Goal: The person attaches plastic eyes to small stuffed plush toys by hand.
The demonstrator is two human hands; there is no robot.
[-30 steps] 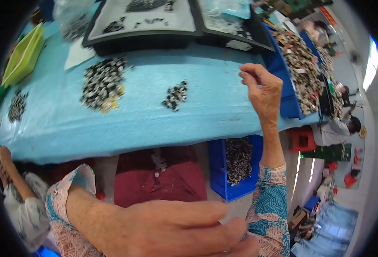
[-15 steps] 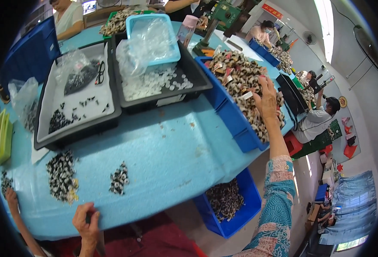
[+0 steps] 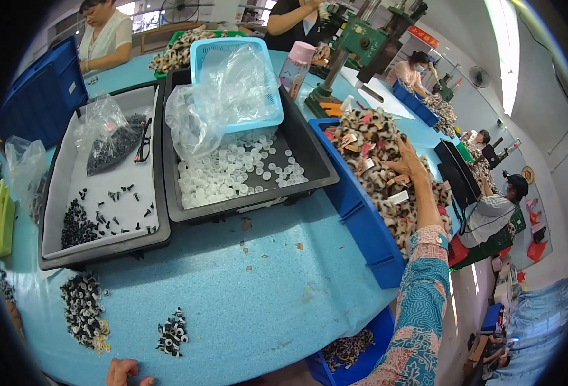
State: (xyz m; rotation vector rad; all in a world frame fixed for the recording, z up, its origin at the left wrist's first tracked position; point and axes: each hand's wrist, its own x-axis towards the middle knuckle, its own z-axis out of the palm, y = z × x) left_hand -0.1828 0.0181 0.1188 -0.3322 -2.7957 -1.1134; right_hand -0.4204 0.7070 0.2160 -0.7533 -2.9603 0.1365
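Right hand (image 3: 411, 168) is in the right-centre of the frame, down in a blue bin (image 3: 361, 225) heaped with spotted plush pieces (image 3: 367, 170), several with pale or red tags. Fingertips sink into the heap; can't tell if that grip has closed on a piece. Left hand (image 3: 123, 372) at bottom edge, left of centre, mostly cut off: fingers curled, can't tell if that grip has anything in it. Nearest to it is a small pile of black-and-white parts (image 3: 172, 333) on the blue-covered bench (image 3: 277, 257), up and right of the fingers. Bigger pile of similar parts (image 3: 83, 309) lies further left, some yellow at its lower end.

Upper left: black tray (image 3: 103, 253) with white liner, holding loose black pegs (image 3: 76, 225), a bag of black parts (image 3: 113, 145) and a pair of glasses (image 3: 143, 141). Right beside it, a second tray (image 3: 298, 138) with translucent discs (image 3: 213, 183) and a light blue basket (image 3: 271, 106). Green press (image 3: 361, 42) at upper centre-right, beyond the bin.
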